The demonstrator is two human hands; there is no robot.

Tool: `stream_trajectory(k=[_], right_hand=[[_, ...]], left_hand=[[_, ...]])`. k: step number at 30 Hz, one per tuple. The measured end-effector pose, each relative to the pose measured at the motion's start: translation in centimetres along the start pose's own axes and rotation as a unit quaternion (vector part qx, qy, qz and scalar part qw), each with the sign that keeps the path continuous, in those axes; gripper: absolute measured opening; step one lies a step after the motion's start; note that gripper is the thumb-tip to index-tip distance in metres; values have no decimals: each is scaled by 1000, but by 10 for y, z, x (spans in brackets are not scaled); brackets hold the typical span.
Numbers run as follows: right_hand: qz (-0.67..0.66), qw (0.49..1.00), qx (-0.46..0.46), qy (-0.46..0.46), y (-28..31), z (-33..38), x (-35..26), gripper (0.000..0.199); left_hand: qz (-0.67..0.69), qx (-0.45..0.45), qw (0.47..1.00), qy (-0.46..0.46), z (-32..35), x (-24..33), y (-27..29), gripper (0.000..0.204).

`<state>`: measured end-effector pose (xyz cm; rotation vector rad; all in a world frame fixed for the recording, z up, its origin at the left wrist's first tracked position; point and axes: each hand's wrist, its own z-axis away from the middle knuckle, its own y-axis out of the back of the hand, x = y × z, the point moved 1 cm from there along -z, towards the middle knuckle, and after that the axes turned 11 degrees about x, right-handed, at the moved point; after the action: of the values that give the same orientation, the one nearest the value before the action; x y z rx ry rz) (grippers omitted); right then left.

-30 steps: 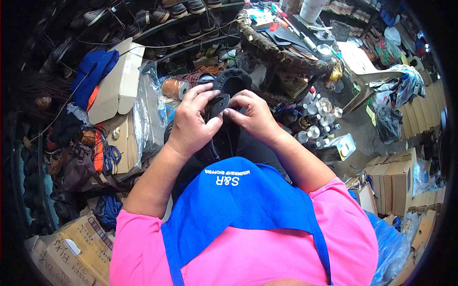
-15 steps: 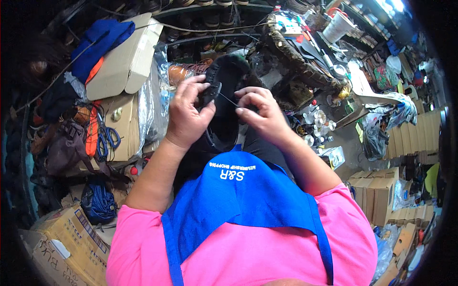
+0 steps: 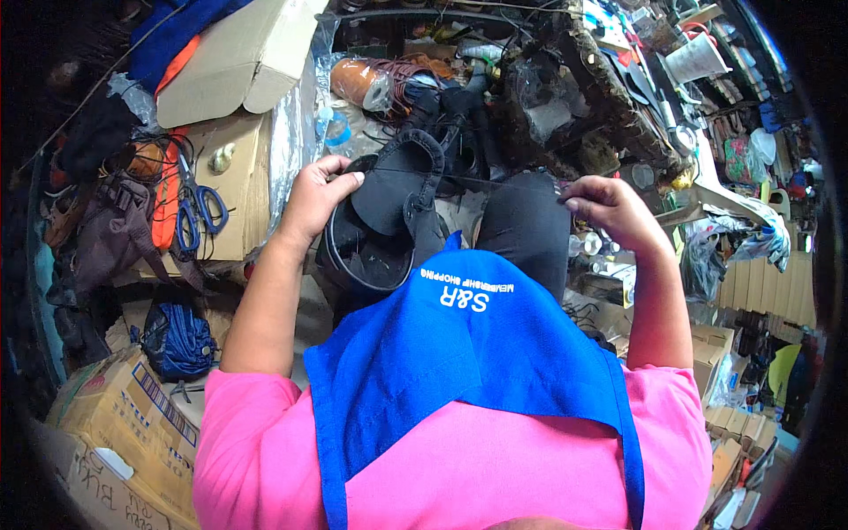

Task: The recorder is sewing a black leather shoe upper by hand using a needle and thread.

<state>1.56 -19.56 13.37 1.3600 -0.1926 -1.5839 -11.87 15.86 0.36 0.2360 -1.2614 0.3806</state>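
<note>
A black sandal lies over my lap, its dark insole facing up and its curved edge towards me. My left hand grips the sandal's left edge, thumb on top and the other fingers mostly hidden beneath. Out to the right, my right hand is closed in a pinch above my right knee. A thin dark thread stretches from the sandal across to those pinched fingers. Whether a needle is also between them is too small to tell.
Blue-handled scissors lie on cardboard at the left. Beyond the sandal sits an orange spool in plastic. A rough wooden block carrying tools stands at the far right. Cardboard boxes fill the near left.
My right hand has drawn away to the right, pulling the thread out long. The sandal has turned and come nearer, and my left hand has shifted to its left edge.
</note>
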Motion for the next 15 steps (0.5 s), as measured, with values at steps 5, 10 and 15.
stream_trajectory(k=[5, 10, 15], right_hand=[[12, 994, 101, 29, 17, -13, 12, 14], [-220, 958, 171, 60, 29, -30, 12, 15], [-516, 825, 176, 150, 7, -50, -6, 13]], left_hand=[[-2, -11, 999, 45, -10, -10, -4, 16], [-41, -13, 999, 21, -8, -4, -5, 16], [-43, -10, 999, 28, -8, -4, -5, 17]])
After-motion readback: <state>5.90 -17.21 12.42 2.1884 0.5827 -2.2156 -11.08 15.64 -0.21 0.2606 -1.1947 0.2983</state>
